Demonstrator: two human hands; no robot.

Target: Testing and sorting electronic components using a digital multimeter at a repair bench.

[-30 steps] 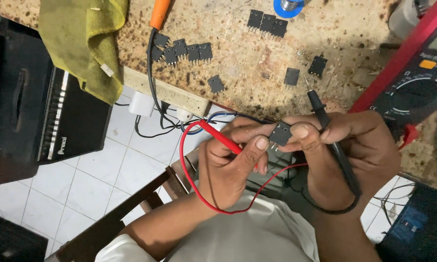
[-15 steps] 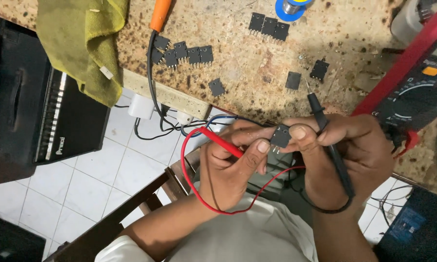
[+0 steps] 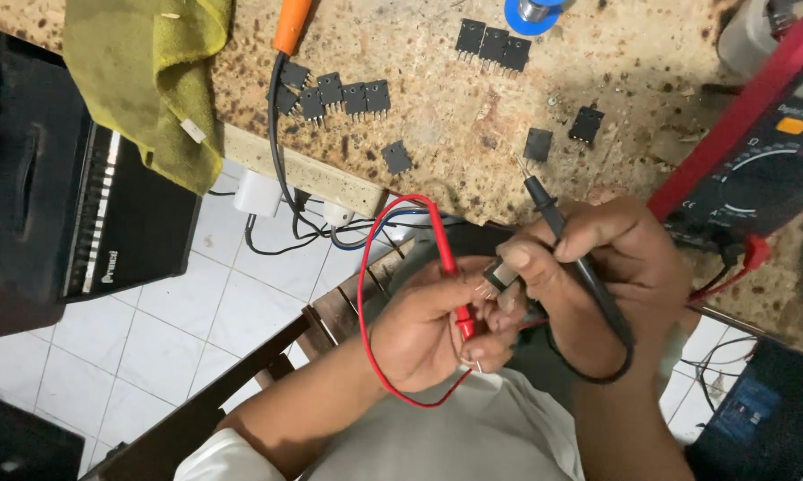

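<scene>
My left hand is closed around a red test probe, whose red lead loops under my wrist. My right hand grips a black test probe with its metal tip pointing up at the counter. The right thumb and fingers also pinch a small black flat component with metal legs, and my left fingertips touch it from below. Both hands meet in front of my chest, just off the speckled stone counter's edge.
A red-cased multimeter lies at the right on the counter. Several loose black components lie there in groups. An orange-handled tool, a yellow-green cloth and a black box on the floor are at the left.
The red probe has swung from pointing at the component to nearly upright in my left hand. The component has turned edge-on and shifted slightly down between my fingers.
</scene>
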